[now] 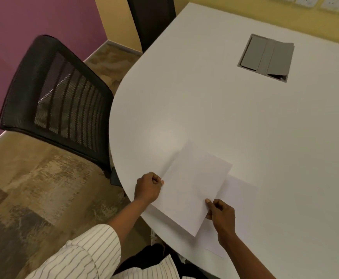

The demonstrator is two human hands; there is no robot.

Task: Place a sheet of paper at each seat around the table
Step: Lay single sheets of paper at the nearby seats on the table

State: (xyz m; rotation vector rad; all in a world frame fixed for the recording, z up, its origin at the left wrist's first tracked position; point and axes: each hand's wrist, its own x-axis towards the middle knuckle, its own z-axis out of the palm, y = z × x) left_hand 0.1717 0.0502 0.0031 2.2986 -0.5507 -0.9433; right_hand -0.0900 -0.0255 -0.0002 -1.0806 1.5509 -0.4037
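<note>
writing: none legible | left hand (148,187) and right hand (221,212) each pinch top sheet (192,190) over second sheet (237,198) | white table (215,109), grey hatch (266,57) | mesh chair (57,93), purple wall (23,27)

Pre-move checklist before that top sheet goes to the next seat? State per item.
1. Left hand pinches the top sheet at its left edge: ok.
2. Right hand grips its right edge: ok.
3. Top sheet separated from the lower sheet: ok, it lies skewed across it.
4. Lower sheet flat on the table: ok.
5. Spot in front of the mesh chair free of paper: ok.
6. Number of sheets underneath: cannot tell.
</note>
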